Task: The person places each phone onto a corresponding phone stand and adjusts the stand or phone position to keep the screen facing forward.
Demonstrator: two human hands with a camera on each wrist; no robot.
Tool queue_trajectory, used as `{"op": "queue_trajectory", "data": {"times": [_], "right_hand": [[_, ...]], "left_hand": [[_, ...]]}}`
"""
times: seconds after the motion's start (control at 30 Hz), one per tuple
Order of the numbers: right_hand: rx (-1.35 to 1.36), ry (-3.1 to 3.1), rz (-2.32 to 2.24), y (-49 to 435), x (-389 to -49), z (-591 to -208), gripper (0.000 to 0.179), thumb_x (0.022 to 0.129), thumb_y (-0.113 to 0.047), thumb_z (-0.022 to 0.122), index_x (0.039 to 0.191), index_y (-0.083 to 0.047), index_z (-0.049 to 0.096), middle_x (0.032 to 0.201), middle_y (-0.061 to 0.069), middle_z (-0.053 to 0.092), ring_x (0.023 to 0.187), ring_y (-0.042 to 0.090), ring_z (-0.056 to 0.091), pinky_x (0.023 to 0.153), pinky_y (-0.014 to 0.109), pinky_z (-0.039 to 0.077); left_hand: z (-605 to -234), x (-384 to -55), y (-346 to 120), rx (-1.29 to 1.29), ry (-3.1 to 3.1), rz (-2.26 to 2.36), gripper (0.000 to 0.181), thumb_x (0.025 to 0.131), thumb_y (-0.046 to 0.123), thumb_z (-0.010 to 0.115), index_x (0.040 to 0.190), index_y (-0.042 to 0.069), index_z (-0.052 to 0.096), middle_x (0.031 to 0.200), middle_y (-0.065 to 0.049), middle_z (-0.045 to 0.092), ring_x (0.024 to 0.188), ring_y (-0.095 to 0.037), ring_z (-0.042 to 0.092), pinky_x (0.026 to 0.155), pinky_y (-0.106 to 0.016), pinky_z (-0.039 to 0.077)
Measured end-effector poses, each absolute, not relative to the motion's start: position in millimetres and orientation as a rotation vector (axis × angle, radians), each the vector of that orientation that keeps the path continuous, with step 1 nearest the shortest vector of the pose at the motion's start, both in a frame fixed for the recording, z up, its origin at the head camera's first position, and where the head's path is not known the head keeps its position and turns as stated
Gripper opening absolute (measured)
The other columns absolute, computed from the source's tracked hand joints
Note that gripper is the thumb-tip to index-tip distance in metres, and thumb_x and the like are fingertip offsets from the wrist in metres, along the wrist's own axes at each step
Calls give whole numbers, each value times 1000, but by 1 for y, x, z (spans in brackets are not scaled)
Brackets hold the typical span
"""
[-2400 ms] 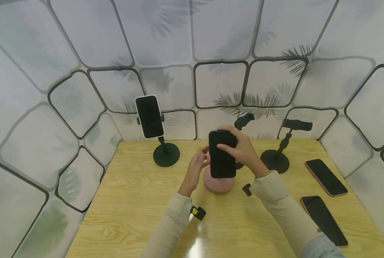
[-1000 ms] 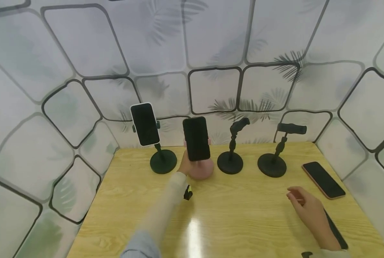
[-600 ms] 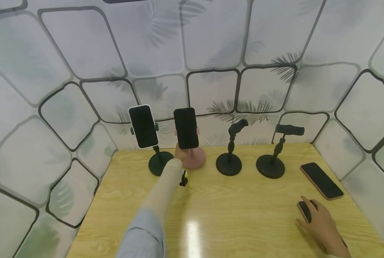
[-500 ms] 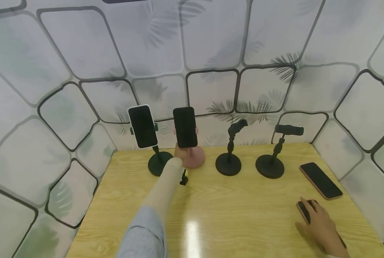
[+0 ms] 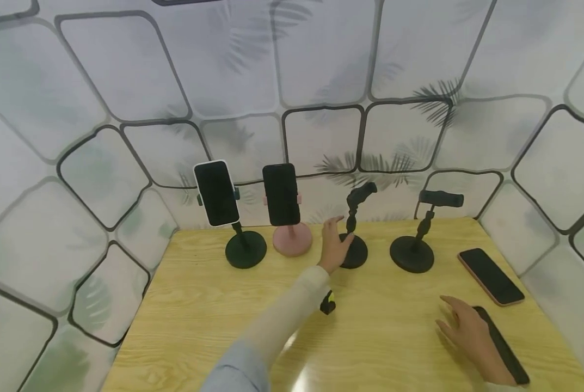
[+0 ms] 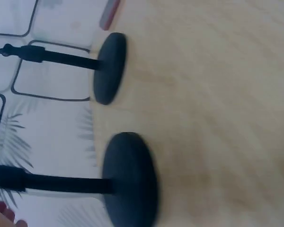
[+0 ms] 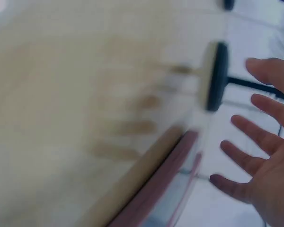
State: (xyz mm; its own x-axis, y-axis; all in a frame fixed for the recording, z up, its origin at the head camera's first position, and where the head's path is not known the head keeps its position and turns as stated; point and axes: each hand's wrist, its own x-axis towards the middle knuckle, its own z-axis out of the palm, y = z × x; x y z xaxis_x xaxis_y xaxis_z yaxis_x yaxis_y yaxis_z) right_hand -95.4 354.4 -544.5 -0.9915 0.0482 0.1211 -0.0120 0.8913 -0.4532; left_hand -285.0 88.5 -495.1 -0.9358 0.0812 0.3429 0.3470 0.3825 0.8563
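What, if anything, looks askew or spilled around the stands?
The clamp on the black stand nearest the left hand is tilted, while the one on the rightmost stand is nearly level. The white-edged phone leans sideways too. I see no spill.

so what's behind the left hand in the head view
A black stand: its upper part and the right of its base show. The left hand covers the base's left side.

Head pic bright w/ glare on tbl (image 5: 189, 316); L & R wrist pics bluish, blurry.
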Motion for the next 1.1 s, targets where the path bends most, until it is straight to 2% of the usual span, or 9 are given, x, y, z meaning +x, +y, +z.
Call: {"op": "queue_trajectory", "data": {"times": [0.07, 0.2, 0.3, 0.4, 0.6, 0.77, 0.9, 1.0, 1.1], "right_hand": [[9, -2835, 798, 340, -103, -535, 50, 81, -8, 70, 125, 4, 51, 123, 31, 54, 108, 51, 51, 83, 64, 42], [83, -2658, 878, 310, -121, -523, 42, 82, -3, 68, 122, 0, 56, 117, 21, 63, 109, 42, 56, 87, 54, 44], [171, -2546, 859, 292, -137, -512, 39, 79, 0, 71, 117, -3, 60, 108, 14, 68, 101, 33, 62, 83, 47, 47], [264, -2473, 837, 281, -154, -496, 39, 78, 1, 72, 114, -4, 61, 105, 12, 69, 95, 29, 64, 81, 43, 47], [404, -2394, 845, 270, -179, -455, 42, 77, -2, 74, 117, -2, 60, 108, 14, 67, 100, 29, 63, 86, 43, 47], [559, -2351, 829, 255, -187, -430, 67, 68, -4, 82, 127, 0, 52, 119, 16, 60, 108, 30, 57, 91, 45, 45], [804, -2340, 794, 240, -185, -416, 83, 61, -8, 87, 134, -3, 47, 127, 14, 55, 115, 28, 53, 94, 40, 44], [999, -2318, 768, 228, -183, -410, 81, 63, -12, 86, 135, -9, 48, 131, 10, 54, 119, 25, 52, 95, 34, 44], [1144, -2260, 747, 217, -183, -407, 73, 65, -13, 85, 131, -11, 54, 130, 8, 56, 117, 24, 55, 94, 31, 47]], "left_hand": [[-485, -293, 99, -499, -2504, -1570, 43, 97, 20, 53, 135, 5, 41, 132, -15, 46, 123, -28, 46, 101, -41, 42], [-481, -313, 99, -555, -2606, -1485, 29, 98, 22, 48, 120, 4, 56, 114, -13, 64, 107, -24, 61, 89, -33, 50], [-483, -318, 91, -617, -2639, -1483, 23, 98, 19, 48, 110, 7, 62, 107, -11, 67, 102, -23, 64, 85, -31, 51], [-483, -313, 83, -750, -2682, -1522, 25, 98, 21, 46, 112, 9, 62, 113, -8, 67, 108, -20, 62, 91, -29, 50], [-480, -288, 69, -1026, -2728, -1622, 28, 99, 19, 43, 119, 8, 59, 118, -9, 66, 113, -20, 61, 96, -27, 49], [-483, -257, 49, -1206, -2722, -1631, 27, 99, 18, 44, 119, 8, 59, 119, -9, 65, 113, -18, 61, 97, -22, 47], [-485, -231, 36, -1251, -2730, -1711, 29, 98, 16, 48, 123, 6, 58, 122, -9, 64, 115, -19, 60, 99, -24, 46], [-486, -215, 33, -1234, -2710, -1780, 34, 95, 12, 54, 128, 6, 55, 127, -9, 61, 118, -21, 57, 101, -27, 45], [-488, -205, 34, -1236, -2686, -1802, 36, 94, 11, 55, 130, 5, 52, 128, -11, 59, 119, -25, 56, 100, -26, 45]]}}
